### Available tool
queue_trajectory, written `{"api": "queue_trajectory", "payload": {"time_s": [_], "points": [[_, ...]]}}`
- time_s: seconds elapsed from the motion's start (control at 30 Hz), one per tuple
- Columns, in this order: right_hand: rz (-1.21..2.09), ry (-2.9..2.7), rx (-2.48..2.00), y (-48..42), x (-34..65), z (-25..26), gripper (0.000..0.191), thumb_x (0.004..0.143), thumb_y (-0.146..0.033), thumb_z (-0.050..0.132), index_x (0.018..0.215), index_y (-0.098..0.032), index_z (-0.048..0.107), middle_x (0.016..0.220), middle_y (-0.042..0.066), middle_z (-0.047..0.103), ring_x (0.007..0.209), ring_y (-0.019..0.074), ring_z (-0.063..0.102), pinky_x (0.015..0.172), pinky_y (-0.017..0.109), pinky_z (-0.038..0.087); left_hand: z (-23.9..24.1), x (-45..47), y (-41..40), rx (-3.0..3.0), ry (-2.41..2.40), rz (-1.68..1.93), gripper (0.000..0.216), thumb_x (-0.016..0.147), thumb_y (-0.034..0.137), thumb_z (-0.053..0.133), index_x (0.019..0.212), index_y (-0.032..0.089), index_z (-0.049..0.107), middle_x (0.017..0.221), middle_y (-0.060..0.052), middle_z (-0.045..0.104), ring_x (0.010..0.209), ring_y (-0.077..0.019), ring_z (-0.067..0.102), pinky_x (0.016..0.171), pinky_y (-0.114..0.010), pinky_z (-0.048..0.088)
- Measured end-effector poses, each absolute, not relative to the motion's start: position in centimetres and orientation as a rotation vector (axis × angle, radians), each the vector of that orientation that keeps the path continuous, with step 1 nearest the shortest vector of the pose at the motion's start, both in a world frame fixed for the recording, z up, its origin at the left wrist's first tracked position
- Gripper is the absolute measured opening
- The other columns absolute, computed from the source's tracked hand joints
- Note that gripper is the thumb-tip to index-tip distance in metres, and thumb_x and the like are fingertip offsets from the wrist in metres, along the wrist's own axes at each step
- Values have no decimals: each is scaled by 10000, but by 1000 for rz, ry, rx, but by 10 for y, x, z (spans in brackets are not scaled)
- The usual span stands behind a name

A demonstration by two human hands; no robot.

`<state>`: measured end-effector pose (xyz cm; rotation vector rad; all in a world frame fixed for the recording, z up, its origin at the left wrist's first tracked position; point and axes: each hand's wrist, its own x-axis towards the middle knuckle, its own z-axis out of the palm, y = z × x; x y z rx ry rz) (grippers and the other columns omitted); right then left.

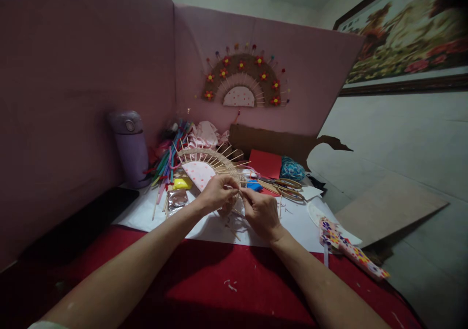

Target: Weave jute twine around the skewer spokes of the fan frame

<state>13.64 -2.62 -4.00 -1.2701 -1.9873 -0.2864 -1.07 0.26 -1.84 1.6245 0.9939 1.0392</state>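
Note:
A half-round stick fan [198,173] is propped above the white paper, with a pink-dotted centre, thin sticks fanning outward and a band of jute twine [199,152] woven across them. My left hand [219,192] lies over the fan's lower right part, thumb and fingers closed in a pinch at its edge. My right hand [261,214] is pinched shut close beside it, the fingertips of both almost meeting at the twine. The small bit between the fingertips is mostly hidden. Below them some twine hangs down over the paper.
A purple bottle [130,148] stands at left near a black flat object [84,217]. Scissors [288,188], red paper [265,163], blue yarn [292,168] and clay packs [182,183] lie around. A finished flowered fan [241,66] hangs on the pink board; a floral-patterned tool [351,251] lies right.

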Motion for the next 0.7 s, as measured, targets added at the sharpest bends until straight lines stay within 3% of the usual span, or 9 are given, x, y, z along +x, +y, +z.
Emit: {"api": "queue_trajectory", "payload": {"time_s": [0.2, 0.33, 0.7], "points": [[-335, -1992, -1346, -27, 136, -38, 205, 844, -275, 440, 820, -206, 632, 643, 17, 658, 579, 143, 585, 530, 241, 269, -24, -14, 5, 1364, 668, 932, 216, 631, 233, 680, 768, 122, 555, 643, -33, 610, 481, -112, 559, 354, -174, 369], [-374, -2002, -1430, -24, 136, -38, 236, 859, -262, 411, 773, -194, 620, 619, 28, 650, 563, 143, 579, 527, 248, 255, -28, -13, 9, 1366, 705, 943, 164, 646, 217, 659, 729, 87, 602, 538, -20, 572, 411, -77, 491, 371, -181, 364], [-224, -2059, -1210, -20, 141, -42, 252, 847, -210, 432, 1002, -239, 628, 839, 6, 695, 726, 135, 621, 619, 219, 360, -27, -13, 11, 1316, 790, 1001, 146, 602, 192, 675, 685, 79, 635, 448, 7, 527, 360, -57, 419, 375, -189, 265]]}}
